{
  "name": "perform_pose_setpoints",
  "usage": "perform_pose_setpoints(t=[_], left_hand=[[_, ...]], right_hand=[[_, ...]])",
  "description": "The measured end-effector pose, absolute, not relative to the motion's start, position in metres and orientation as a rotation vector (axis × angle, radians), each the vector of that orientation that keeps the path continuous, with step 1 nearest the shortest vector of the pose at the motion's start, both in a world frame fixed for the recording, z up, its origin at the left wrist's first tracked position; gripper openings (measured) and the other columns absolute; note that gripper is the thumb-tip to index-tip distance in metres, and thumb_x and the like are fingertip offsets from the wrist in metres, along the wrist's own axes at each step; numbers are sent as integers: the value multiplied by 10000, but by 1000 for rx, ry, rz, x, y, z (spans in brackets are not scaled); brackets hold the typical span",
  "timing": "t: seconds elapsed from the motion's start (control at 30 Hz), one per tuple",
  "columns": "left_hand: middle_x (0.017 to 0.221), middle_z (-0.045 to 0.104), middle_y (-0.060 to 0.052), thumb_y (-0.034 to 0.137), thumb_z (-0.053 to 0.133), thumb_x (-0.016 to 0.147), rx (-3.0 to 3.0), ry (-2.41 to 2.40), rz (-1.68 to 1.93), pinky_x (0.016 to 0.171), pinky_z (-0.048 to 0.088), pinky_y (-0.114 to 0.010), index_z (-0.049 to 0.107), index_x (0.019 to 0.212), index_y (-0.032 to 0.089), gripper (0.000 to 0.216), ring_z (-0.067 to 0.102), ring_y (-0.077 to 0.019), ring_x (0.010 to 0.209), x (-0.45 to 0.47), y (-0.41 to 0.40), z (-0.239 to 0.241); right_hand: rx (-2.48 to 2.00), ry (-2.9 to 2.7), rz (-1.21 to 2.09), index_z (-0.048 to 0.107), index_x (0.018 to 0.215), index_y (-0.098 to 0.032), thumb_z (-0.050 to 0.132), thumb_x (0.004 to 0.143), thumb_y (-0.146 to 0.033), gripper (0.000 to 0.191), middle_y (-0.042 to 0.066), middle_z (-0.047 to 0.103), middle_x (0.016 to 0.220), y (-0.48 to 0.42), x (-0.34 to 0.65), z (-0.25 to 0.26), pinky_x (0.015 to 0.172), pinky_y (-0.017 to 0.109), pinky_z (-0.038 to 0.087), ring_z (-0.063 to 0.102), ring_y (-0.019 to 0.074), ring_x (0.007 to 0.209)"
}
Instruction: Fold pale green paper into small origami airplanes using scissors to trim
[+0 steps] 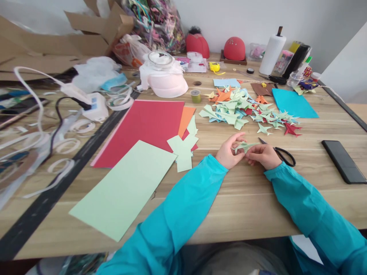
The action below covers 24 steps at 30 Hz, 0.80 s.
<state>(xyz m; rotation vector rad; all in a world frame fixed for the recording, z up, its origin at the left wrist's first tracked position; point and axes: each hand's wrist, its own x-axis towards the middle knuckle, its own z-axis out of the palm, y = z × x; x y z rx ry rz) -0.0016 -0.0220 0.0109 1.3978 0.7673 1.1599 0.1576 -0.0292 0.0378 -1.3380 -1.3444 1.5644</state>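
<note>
No word, brand or number can be read for certain. The red-and-white packet (307,71) at the far right carries marks too small and blurred to make out; the dark wrapper (310,84) near it has coloured print, equally illegible.

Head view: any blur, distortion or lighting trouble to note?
Head view: soft light, no harsh shadows on the tabletop; head view, upper left: the cardboard box looks stretched and soft; head view, right edge: the phone looks skewed; head view, centre: creases in the folded green paper at the fingers barely resolve.
</note>
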Motion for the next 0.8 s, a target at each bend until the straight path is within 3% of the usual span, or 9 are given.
perform_pose_setpoints(t=[0.33,0.8], left_hand=[[1093,557,-119,66,669,625,1371,760,1173,707,492,-218,479,1220,156,631,588,-181,953,-2,-21,13],[1064,565,-103,94,710,612,1311,770,1210,679,478,-205,492,1212,167,642,586,-160,901,-2,-20,14]], right_hand=[[-1332,-1344,1553,653,611,-130,801,500,-402,329,32,653,542,-30,156,40,462,232,496,574,109,451],[-1297,-1330,1538,654,660,-135,791,515,-468,388,32,657,561,-30,155,38,468,238,505,590,116,467]])
